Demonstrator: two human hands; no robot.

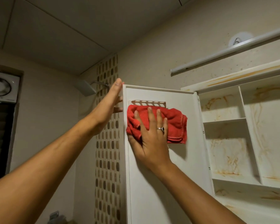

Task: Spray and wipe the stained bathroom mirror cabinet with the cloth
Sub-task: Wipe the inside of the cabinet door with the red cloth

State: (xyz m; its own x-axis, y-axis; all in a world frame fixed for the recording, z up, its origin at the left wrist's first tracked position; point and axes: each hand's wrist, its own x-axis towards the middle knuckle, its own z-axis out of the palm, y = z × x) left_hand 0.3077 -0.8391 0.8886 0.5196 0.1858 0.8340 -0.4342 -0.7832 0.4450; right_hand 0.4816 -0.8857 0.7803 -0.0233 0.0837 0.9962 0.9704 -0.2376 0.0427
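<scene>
The white cabinet door (181, 162) stands swung open, its inner face towards me. My right hand (149, 136), with a ring on one finger, presses a folded red cloth (174, 122) flat against the upper part of that face, just below a small perforated rack (148, 103). My left hand (111, 102) grips the door's outer left edge near its top, fingers wrapped behind it. The cabinet interior (249, 143) at the right has white shelves and dividers streaked with orange-brown stains. No spray bottle is in view.
A tube light (233, 50) runs along the wall above the cabinet, with a round hook (237, 40) behind it. A shower head (86, 88) and a mosaic tile strip (107, 159) sit left of the door. An exhaust fan (2, 86) is at the far left.
</scene>
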